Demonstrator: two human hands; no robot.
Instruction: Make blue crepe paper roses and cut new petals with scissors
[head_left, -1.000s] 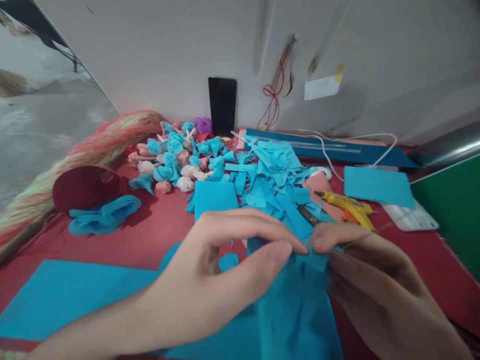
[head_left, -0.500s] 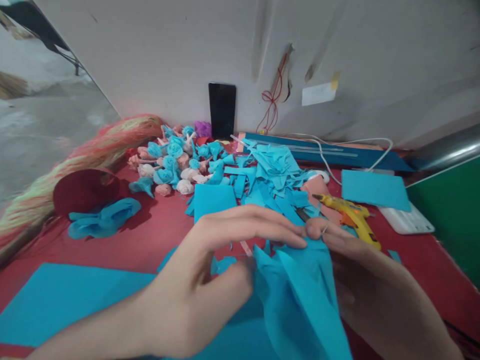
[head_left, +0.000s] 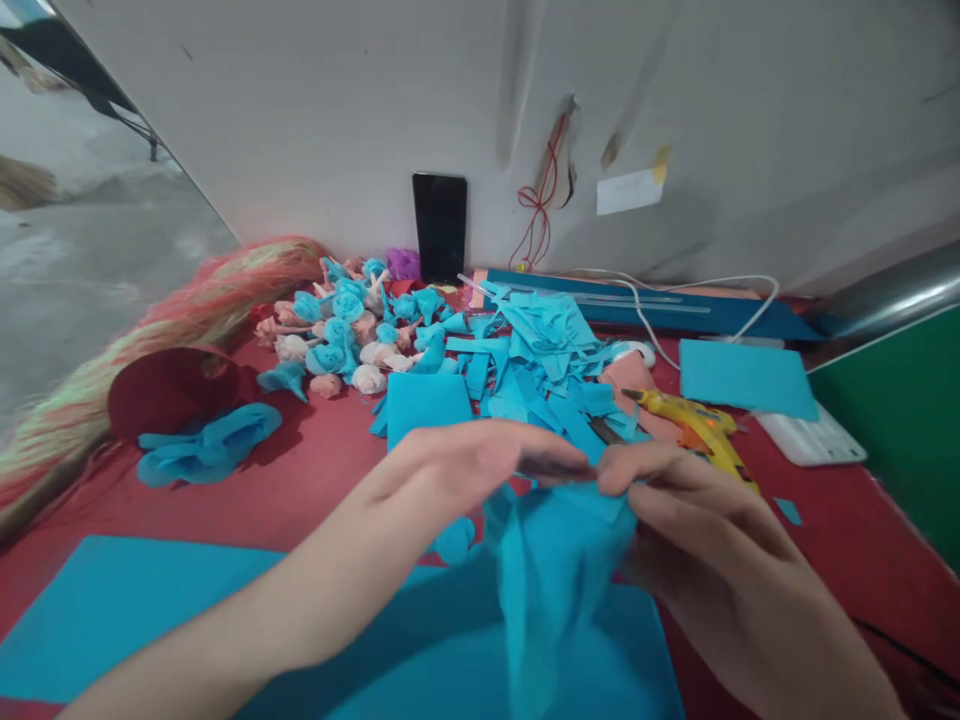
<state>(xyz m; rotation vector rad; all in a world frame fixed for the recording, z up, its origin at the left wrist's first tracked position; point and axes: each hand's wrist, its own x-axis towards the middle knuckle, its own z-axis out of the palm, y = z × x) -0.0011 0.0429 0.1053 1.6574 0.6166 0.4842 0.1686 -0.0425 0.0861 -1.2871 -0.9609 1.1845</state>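
Between my two hands hangs a piece of blue crepe paper (head_left: 562, 560), creased and partly blurred by motion. My right hand (head_left: 697, 510) pinches its top edge between thumb and fingers. My left hand (head_left: 465, 470) bends over the upper left of the paper, its fingertips close to the right hand's; its thumb is hidden behind the hand and paper. Below them a large blue sheet (head_left: 450, 660) lies on the red tabletop (head_left: 360, 480). A small rounded blue paper piece (head_left: 454, 540) rests just beyond the sheet.
Blue paper scraps (head_left: 544, 335) pile up beyond my hands, beside blue, pink and white paper roses (head_left: 345, 330). A yellow glue gun (head_left: 697, 425) lies at the right near a blue paper stack (head_left: 746, 375). A phone (head_left: 440, 228) leans on the wall. A dark red roll (head_left: 169, 390) stands left.
My left hand has rolled over, its fingers now bending down toward the paper's top edge. The paper has swung left and hangs more gathered. My right hand has shifted slightly left.
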